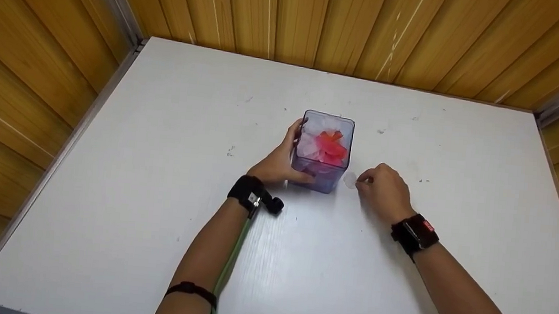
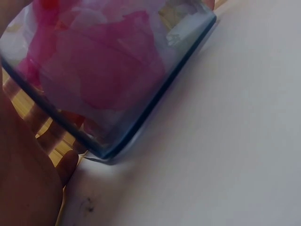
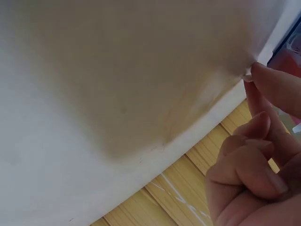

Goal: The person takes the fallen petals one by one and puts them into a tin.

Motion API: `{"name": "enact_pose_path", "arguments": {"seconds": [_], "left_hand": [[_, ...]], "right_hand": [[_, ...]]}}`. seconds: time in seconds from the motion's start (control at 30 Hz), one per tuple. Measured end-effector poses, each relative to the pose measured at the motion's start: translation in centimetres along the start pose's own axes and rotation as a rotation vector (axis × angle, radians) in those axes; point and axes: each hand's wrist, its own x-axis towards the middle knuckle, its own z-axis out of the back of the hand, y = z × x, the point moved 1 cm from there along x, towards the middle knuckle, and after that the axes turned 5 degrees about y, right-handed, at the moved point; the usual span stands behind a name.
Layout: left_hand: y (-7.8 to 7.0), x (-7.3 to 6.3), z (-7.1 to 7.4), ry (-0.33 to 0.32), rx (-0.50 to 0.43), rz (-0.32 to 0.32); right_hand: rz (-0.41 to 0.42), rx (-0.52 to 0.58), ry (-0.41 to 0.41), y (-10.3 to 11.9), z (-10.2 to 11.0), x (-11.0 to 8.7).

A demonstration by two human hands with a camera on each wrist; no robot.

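A clear bluish plastic box (image 1: 321,176) with an open top stands in the middle of the white table. Inside it lie thin crumpled pieces (image 1: 331,149) in pink, red and whitish tones. My left hand (image 1: 279,162) grips the box from its left side, thumb across the near wall and fingers round the far side. Just right of the box, my right hand (image 1: 385,191) pinches a small pale round piece (image 1: 350,180) between thumb and index finger. In the right wrist view only an edge of that piece (image 3: 247,77) shows at the fingertips.
The white table (image 1: 131,174) carries several small dark marks. Yellow wood-look panels (image 1: 291,21) rise behind it and at both sides. A green cable (image 1: 233,254) runs along the left forearm from the wrist camera (image 1: 275,205).
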Motion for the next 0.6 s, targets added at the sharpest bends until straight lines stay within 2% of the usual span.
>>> {"name": "enact_pose_path", "arguments": {"seconds": [0.1, 0.17, 0.37, 0.43, 0.53, 0.6], "left_hand": [[0.0, 0.1, 0.1, 0.001, 0.007, -0.001], [0.0, 0.1, 0.0, 0.004, 0.014, 0.003], [0.2, 0.3, 0.1, 0.0, 0.03, 0.01], [0.2, 0.4, 0.1, -0.005, 0.032, 0.009], [0.2, 0.6, 0.0, -0.009, 0.025, 0.003], [0.2, 0.7, -0.1, -0.008, 0.02, -0.001]], "right_hand": [[-0.005, 0.008, -0.009, 0.0, 0.8, -0.2], [0.011, -0.003, -0.049, 0.3, 1.9, -0.4], [0.124, 0.013, -0.28, 3.3, 6.3, -0.6], [0.157, 0.034, -0.325, 4.8, 7.2, -0.5], [0.188, 0.054, -0.323, 7.0, 7.3, -0.1], [0.195, 0.059, -0.281, 8.2, 6.8, 0.3]]}}
